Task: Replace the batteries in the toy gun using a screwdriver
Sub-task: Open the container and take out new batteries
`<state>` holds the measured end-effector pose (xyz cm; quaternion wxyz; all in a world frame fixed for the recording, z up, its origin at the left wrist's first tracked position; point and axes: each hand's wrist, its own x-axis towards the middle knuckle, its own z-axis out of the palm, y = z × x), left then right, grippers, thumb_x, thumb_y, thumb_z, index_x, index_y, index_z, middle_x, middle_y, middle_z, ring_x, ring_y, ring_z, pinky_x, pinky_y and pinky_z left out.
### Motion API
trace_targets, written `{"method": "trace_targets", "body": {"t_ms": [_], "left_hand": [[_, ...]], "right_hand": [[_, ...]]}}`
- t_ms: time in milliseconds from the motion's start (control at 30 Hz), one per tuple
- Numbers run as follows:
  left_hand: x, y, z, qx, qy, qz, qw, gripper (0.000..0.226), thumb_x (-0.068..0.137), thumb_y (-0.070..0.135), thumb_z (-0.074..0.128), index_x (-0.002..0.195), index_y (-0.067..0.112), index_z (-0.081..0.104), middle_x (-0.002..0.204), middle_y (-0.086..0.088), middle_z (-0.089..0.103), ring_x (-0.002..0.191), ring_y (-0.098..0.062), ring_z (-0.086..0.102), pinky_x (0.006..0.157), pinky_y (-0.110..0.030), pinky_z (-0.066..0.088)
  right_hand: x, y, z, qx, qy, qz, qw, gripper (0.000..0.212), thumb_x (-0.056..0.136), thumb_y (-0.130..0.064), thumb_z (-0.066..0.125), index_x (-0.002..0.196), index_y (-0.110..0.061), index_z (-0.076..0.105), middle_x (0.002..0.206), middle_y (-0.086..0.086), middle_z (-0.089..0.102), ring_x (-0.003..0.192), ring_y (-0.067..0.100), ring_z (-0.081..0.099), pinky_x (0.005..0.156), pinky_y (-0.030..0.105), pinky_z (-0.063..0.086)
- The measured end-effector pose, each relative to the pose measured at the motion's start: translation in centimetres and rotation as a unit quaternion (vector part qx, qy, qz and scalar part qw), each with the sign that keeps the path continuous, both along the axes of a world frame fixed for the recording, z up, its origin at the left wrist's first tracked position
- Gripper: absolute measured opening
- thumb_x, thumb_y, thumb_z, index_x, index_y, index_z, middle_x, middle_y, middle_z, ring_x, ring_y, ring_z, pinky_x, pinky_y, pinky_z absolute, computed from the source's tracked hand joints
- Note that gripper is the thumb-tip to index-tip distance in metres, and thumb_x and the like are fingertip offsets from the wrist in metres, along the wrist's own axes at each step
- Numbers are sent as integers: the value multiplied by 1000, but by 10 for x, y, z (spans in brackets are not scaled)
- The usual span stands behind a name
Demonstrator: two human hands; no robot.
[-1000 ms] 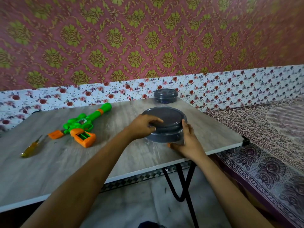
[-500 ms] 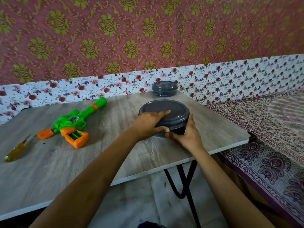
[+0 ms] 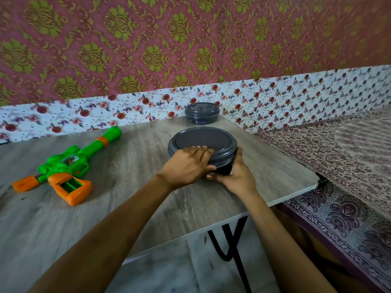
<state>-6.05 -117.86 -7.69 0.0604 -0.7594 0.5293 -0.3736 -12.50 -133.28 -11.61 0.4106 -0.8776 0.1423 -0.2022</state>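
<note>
A green and orange toy gun (image 3: 65, 168) lies on the left of the grey wooden table (image 3: 127, 204), its orange grip showing an open green slot. A dark grey round lidded container (image 3: 202, 144) stands near the table's right side. My left hand (image 3: 188, 166) lies over the lid's near rim, fingers curled on its edge. My right hand (image 3: 237, 174) grips the container's near right side, thumb under the rim. The screwdriver is out of view.
A smaller dark lidded container (image 3: 201, 113) stands at the table's far edge by the floral wall. A patterned bedspread (image 3: 338, 166) lies right of the table. The table's black folding legs (image 3: 230, 246) show below its front edge.
The camera has swung right, putting the screwdriver out of frame. My left hand has slid from the lid's top to its near rim, close to my right hand.
</note>
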Motion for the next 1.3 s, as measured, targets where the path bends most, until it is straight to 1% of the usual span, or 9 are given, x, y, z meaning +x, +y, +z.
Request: {"method": "trace_targets", "body": {"t_ms": [300,433,533,667,867,967,1067,1200,1300], "left_hand": [[8,3,17,-23,-4,-49,999,55,99,40,27,101,-2,63,74,-14,69,57,-26,66,40,-28,50],[15,8,50,-183,58,-30,981,70,98,50,10,110,0,58,74,-13,66,50,-22,58,45,-23,39],[25,8,74,-305,144,29,941,73,88,55,14,120,1,53,89,-20,66,69,-30,63,57,-28,36],[59,5,84,-447,250,131,849,52,99,43,29,120,0,50,100,-24,63,89,-37,62,63,-33,39],[106,2,77,-648,461,170,582,52,102,39,27,118,-4,50,118,-25,57,108,-39,55,87,-45,45],[124,5,59,-676,512,183,498,51,102,38,32,112,-6,56,102,-23,63,91,-35,61,71,-40,47],[133,5,35,-686,574,150,421,31,102,27,38,88,5,54,85,-10,58,64,-17,54,66,-33,56],[143,3,11,-621,631,146,441,29,100,22,42,117,0,52,95,-15,63,63,-17,59,54,-26,52],[141,5,7,-542,652,205,489,27,93,16,54,113,-2,58,92,-16,63,68,-20,58,63,-31,52]], "right_hand": [[-4,3,4,3,17,-3,1000,131,54,-51,83,149,-14,0,139,6,50,123,26,52,97,42,46],[-9,4,7,2,19,2,1000,133,54,-54,81,149,-14,-3,147,7,40,129,27,46,101,44,43],[-12,3,10,3,12,18,1000,131,58,-53,80,149,-18,-8,156,4,18,138,25,32,107,41,34],[-14,4,7,31,-15,24,999,131,53,-60,78,149,-27,-5,158,1,9,143,23,21,114,46,28],[-8,3,1,68,-60,17,996,119,49,-80,66,145,-35,13,151,-6,32,133,17,40,105,47,41],[-4,1,-1,65,-66,14,996,115,50,-83,63,144,-37,15,149,-7,34,133,17,40,104,47,42],[0,-1,-3,75,-58,14,995,118,47,-84,63,144,-41,12,151,-8,31,135,17,37,105,48,40],[3,-3,-5,69,-57,12,996,121,45,-84,63,145,-38,13,151,-7,30,137,15,35,106,47,40],[5,-4,-7,66,-58,13,996,121,44,-85,62,145,-37,13,151,-7,30,137,15,34,106,47,40]]}}
